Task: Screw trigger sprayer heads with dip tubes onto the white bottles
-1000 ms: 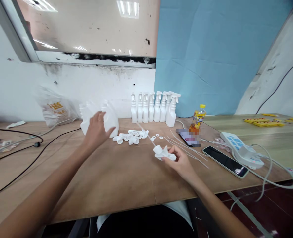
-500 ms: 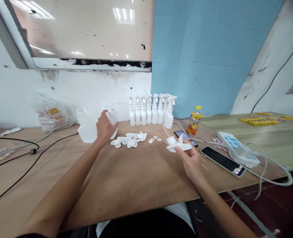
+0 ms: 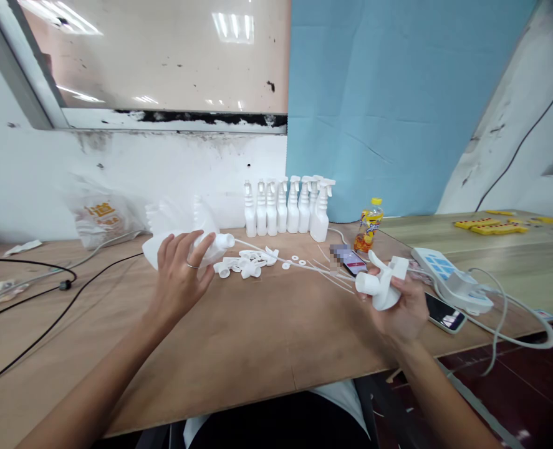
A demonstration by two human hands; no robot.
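My left hand [image 3: 180,268] is wrapped round a white plastic bottle [image 3: 217,246], which lies tilted on its side with its open neck pointing right. In my right hand [image 3: 404,305] is a white trigger spray head [image 3: 383,280], its collar facing left. A thin white dip tube [image 3: 295,264] stretches from the spray head across to the bottle; its far end is at the bottle's mouth, and I cannot tell whether it is inside. Below the tube lie loose white spray heads [image 3: 248,265] in a pile and several small white washers [image 3: 286,265].
Several white spray bottles [image 3: 293,212] stand in a row at the wall. More bottles [image 3: 204,215] are behind my left hand. Loose tubes [image 3: 335,279], two phones [image 3: 444,313], a drink bottle [image 3: 368,227] and a power strip [image 3: 449,280] are on the right; a plastic bag [image 3: 101,215] and cables are left.
My left hand has lifted a bottle from the group and tipped it to the right. My right hand has moved right and turned the spray head so its tube points at the bottle.
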